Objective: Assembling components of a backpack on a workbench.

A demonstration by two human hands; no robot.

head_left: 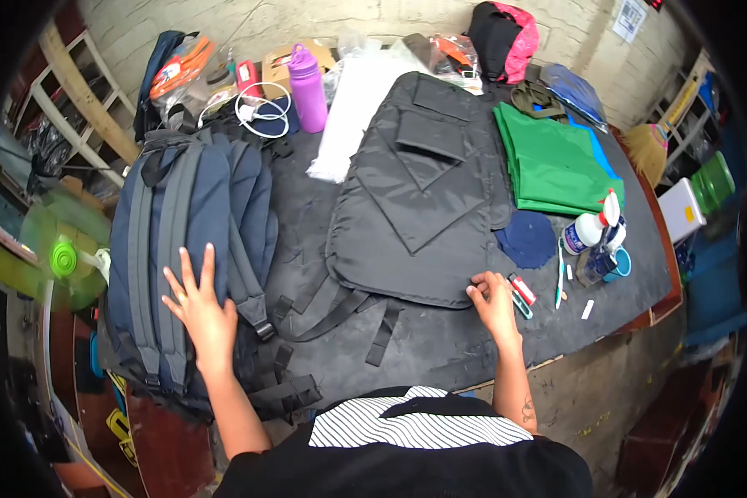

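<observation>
My left hand (197,305) lies flat with fingers spread on a navy blue backpack (183,232) that lies on its front at the left of the dark worktable (440,340), its grey straps facing up. My right hand (494,300) rests at the lower right corner of a flat dark grey bag panel (423,191) spread in the middle of the table, fingers curled at its edge; whether they pinch the fabric I cannot tell. Black webbing straps (340,311) trail from the panel's lower edge. A small red and teal tool (520,295) lies just right of my right hand.
Folded green fabric (556,162) and a round navy piece (527,238) lie at the right, with a white spray bottle (589,228) and a blue cup (614,264). A purple bottle (309,87), white cable (261,112), white sheet (353,108) and bags stand at the back. A green fan (62,257) spins at left.
</observation>
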